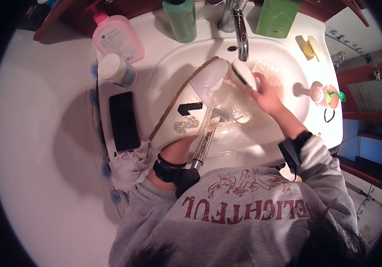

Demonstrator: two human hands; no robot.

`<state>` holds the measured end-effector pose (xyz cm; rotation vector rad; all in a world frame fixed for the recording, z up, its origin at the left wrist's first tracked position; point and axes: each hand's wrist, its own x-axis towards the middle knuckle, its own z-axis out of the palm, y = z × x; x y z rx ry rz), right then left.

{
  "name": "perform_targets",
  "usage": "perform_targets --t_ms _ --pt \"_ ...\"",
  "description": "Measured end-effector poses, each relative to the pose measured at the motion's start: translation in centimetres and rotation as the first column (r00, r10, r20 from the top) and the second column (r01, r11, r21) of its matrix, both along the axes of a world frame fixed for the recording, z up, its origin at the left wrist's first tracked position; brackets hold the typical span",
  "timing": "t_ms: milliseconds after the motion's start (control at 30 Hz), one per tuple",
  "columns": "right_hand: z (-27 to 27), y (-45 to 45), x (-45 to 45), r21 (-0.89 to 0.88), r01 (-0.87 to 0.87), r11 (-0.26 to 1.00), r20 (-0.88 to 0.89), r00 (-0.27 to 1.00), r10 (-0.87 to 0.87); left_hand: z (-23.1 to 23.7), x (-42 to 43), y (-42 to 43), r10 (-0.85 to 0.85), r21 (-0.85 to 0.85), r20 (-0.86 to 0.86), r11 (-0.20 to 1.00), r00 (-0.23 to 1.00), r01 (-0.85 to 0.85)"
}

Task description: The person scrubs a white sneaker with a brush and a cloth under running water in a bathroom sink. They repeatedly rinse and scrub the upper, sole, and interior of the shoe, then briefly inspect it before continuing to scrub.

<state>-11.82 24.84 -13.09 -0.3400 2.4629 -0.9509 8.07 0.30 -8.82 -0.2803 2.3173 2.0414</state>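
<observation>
A white shoe (177,110) with a brown sole, a black patch and a glittery patch is tilted on its side over the washbasin (164,73). My left hand (178,147) reaches into its opening and supports it; the fingers are hidden. In my right hand (267,95) is a scrubbing brush (245,74) with a white back and dark bristles, just right of the shoe's toe. Cloudy water (261,110) lies in the basin around the metal drain (222,115). A silvery tube (204,148) crosses the front rim beside my left wrist.
Above the basin hangs a chrome faucet (242,36). Behind stand a green bottle (181,21) and a green pouch (277,18). On the left are a pink pump bottle (119,38), white jar (117,70), phone (124,121) and cloth (132,165). A pink cup (326,96) stands right.
</observation>
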Motion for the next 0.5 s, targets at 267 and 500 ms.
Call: perform_targets --t_ms 267,500 --pt "7.4 -2.3 5.8 -0.266 -0.258 0.929 -0.354 0.922 0.155 2.2 -2.0 1.2 0.134 0.092 -0.074 0.988 0.988 -0.127" --pt "5.7 -2.4 4.3 -0.171 -0.070 0.983 -0.236 0.971 0.028 0.9 -1.6 0.8 0.106 0.211 -0.111 0.974 0.988 -0.080"
